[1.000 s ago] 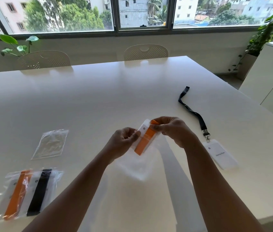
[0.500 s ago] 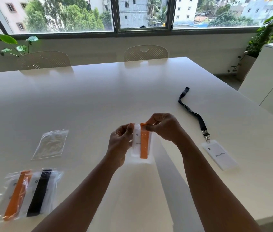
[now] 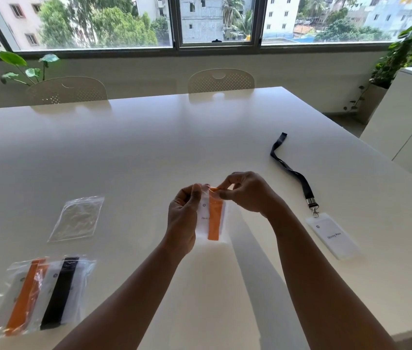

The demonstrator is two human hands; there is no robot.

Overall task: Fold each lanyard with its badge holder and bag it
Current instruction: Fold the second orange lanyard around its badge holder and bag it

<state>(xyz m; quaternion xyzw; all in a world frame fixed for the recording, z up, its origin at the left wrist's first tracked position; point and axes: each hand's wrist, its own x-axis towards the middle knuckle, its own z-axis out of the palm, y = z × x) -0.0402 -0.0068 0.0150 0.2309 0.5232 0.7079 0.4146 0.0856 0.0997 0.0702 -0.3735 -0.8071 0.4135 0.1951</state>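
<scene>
A clear bag (image 3: 212, 218) hangs upright above the table's middle, holding a folded orange lanyard and a white badge holder. My left hand (image 3: 183, 218) grips the bag's left edge. My right hand (image 3: 245, 193) pinches its top right corner at the opening. A black lanyard (image 3: 292, 171) lies stretched out on the right, clipped to a white badge holder (image 3: 331, 234). An empty clear bag (image 3: 77, 218) lies flat on the left. Two filled bags (image 3: 43, 294), one with an orange lanyard and one with a black lanyard, lie at the front left.
The white table (image 3: 149, 147) runs to a right edge near a white cabinet (image 3: 411, 127). Two chairs (image 3: 221, 80) stand at the far side under the window. Potted plants (image 3: 396, 61) stand at the back left and right.
The orange lanyard and badge holder have slid down fully into the clear bag, which now hangs upright. Both hands have risen slightly and moved to the bag's top.
</scene>
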